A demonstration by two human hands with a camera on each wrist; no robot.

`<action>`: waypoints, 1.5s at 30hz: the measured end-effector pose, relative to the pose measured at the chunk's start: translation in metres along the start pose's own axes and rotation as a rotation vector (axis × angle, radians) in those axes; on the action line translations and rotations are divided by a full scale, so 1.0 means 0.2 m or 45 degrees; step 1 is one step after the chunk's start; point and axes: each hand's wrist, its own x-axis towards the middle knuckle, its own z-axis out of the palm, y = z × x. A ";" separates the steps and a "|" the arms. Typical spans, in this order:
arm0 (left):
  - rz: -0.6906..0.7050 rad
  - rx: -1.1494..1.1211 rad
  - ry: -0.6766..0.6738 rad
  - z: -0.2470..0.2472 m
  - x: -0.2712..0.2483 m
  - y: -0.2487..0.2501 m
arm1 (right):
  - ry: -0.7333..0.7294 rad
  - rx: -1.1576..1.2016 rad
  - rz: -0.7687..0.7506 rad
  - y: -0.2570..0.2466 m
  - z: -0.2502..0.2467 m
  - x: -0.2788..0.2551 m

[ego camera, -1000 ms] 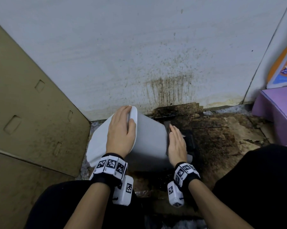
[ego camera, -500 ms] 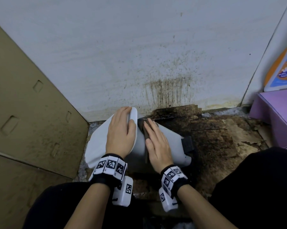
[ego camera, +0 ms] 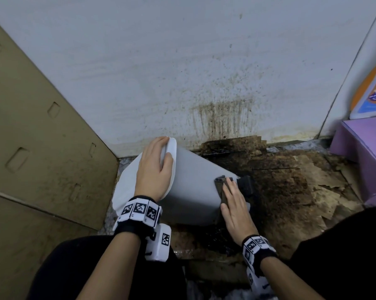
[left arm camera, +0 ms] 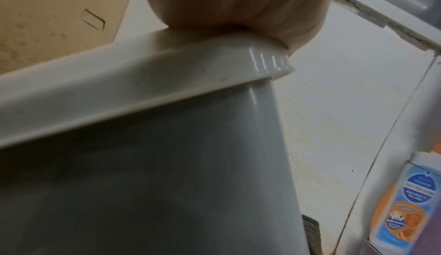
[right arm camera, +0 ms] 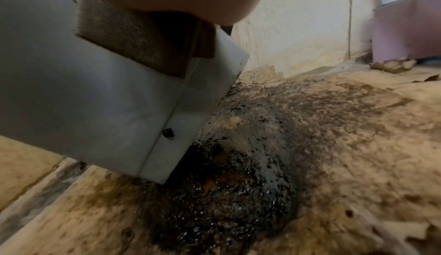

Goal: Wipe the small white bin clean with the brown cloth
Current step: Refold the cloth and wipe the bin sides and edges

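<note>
The small white bin [ego camera: 193, 191] lies tilted on the floor, its lid [ego camera: 126, 187] to the left and its base to the right. My left hand [ego camera: 154, 169] rests on the lid with the fingers laid across it and the thumb at the rim [left arm camera: 143, 81]. My right hand [ego camera: 234, 204] lies flat on the brown cloth [ego camera: 220, 187] and presses it against the bin's side near the base. In the right wrist view the cloth [right arm camera: 133, 38] sits under my palm on the bin wall [right arm camera: 95, 108].
A black pedal [ego camera: 245, 185] sticks out at the bin's base. Dark wet grime [ego camera: 280, 187] covers the floor to the right. A stained white wall [ego camera: 221, 118] stands behind, cardboard [ego camera: 42, 159] at left, a purple box [ego camera: 366, 156] and an orange-blue pack [ego camera: 373, 94] at right.
My right hand slid the cloth along the bin's side up to the lid end and has come back down to the base end. The left hand stayed on the lid.
</note>
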 end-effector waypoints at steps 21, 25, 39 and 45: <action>0.041 0.009 -0.066 0.03 -0.01 0.04 | 0.048 0.431 0.018 -0.69 -0.07 0.40; 0.035 -0.010 -0.068 0.03 -0.03 0.03 | 0.062 0.312 0.063 -0.47 -0.07 0.39; 0.083 0.146 -0.022 0.05 -0.03 0.05 | 0.176 0.534 0.562 -0.41 -0.08 0.48; 0.072 0.132 -0.034 0.05 -0.02 0.04 | 0.127 0.539 0.233 -0.71 -0.08 0.53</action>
